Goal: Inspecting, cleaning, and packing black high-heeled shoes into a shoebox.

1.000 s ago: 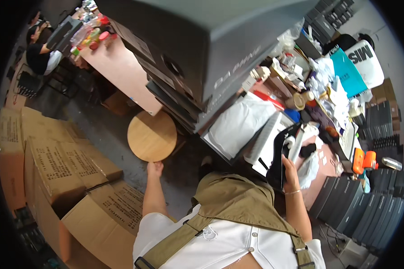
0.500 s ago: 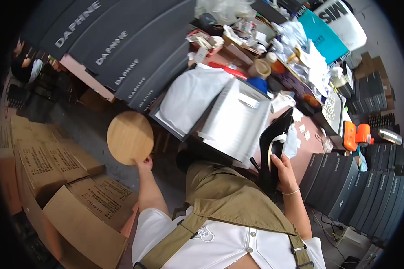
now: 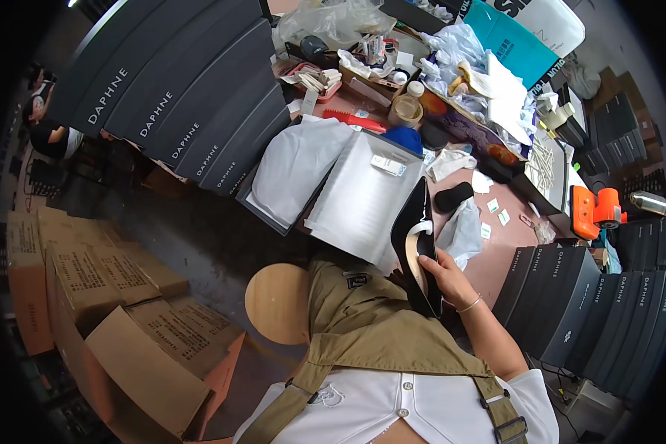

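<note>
Gripping black shoe, right hand

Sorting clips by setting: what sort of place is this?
Likely a shoe packing workroom: the right hand holds a black pointed shoe, dark shoe boxes are stacked, and brown shipping cartons stand on the floor.

Shoe: black outside, tan lining, thin white line at the rim.
Right hand: thin gold-coloured bracelet at the wrist.
Apron: olive green, with a small dark patch.
Shirt: white, white buttons.
Stool: pale wood seat.
Shoe boxes: dark grey with white lettering.
Open box: white tissue paper inside, small white label.
Cartons: brown cardboard with dark print.
Table: pinkish brown top.
Tape dispenser: orange and black.
Comb: red.
Flat packet: teal.
</note>
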